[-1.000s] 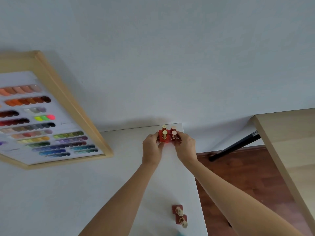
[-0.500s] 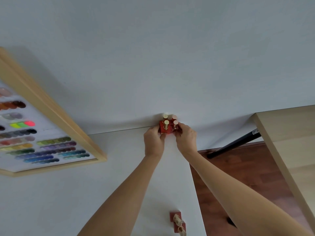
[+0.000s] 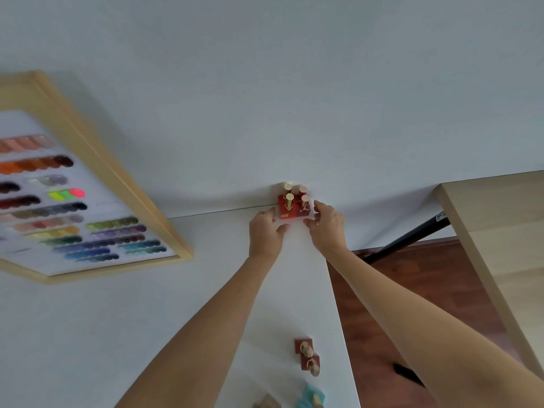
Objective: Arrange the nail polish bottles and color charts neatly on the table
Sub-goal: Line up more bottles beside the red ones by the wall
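Note:
A cluster of red nail polish bottles [image 3: 294, 207] with gold caps stands at the far right corner of the white table [image 3: 117, 334], right against the wall. My left hand [image 3: 266, 234] has its fingertips against the cluster's left front side. My right hand [image 3: 326, 228] touches its right side with the fingers spread. Two dark red bottles [image 3: 306, 356] stand close together near the table's right edge, nearer to me. The framed color chart [image 3: 123, 184], rows of painted swatches in a light wooden frame, lies at the left.
A teal bottle [image 3: 313, 397] and a beige one [image 3: 266, 403] show at the bottom edge. A light wooden table [image 3: 500, 231] with a black leg [image 3: 412, 237] stands at the right, across a gap of brown floor [image 3: 412, 304].
Both hands slid the red cluster back along the table until it met the wall. Since then the fingers have eased off a little and the bottle bases show more.

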`<action>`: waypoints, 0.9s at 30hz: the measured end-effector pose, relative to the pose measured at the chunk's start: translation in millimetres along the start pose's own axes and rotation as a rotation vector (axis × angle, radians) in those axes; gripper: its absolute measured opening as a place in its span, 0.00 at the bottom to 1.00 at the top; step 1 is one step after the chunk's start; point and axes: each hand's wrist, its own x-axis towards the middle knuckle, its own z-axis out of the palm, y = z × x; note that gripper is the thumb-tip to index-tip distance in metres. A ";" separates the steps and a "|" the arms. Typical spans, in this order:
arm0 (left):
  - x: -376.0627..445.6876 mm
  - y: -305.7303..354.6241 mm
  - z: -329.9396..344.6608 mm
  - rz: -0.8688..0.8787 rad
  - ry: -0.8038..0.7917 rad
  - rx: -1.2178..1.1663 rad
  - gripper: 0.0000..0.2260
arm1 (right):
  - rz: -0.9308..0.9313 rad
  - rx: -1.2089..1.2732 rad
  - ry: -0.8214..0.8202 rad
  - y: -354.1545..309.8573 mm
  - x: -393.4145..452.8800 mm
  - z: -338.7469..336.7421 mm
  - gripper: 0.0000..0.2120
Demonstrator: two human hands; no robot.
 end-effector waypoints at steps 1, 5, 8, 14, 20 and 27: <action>-6.0 -1.8 -3.6 -0.012 -0.016 -0.003 0.11 | 0.018 0.006 -0.004 1.9 -5.1 -2.4 0.10; -35.5 -10.3 -21.1 0.003 -0.084 0.041 0.10 | 0.031 -0.001 -0.020 8.8 -31.4 -14.2 0.21; -65.5 -14.3 -39.4 -0.005 -0.155 -0.024 0.17 | -0.003 -0.033 -0.051 14.4 -56.6 -23.6 0.21; -130.1 -28.1 -76.1 0.045 -0.267 0.026 0.17 | -0.094 -0.098 -0.155 24.9 -116.5 -42.4 0.19; -194.1 -55.3 -105.0 0.084 -0.437 0.149 0.19 | -0.159 -0.146 -0.259 39.9 -174.5 -52.6 0.18; -248.4 -80.3 -106.4 0.123 -0.774 0.296 0.33 | -0.118 -0.166 -0.383 57.9 -218.7 -53.4 0.23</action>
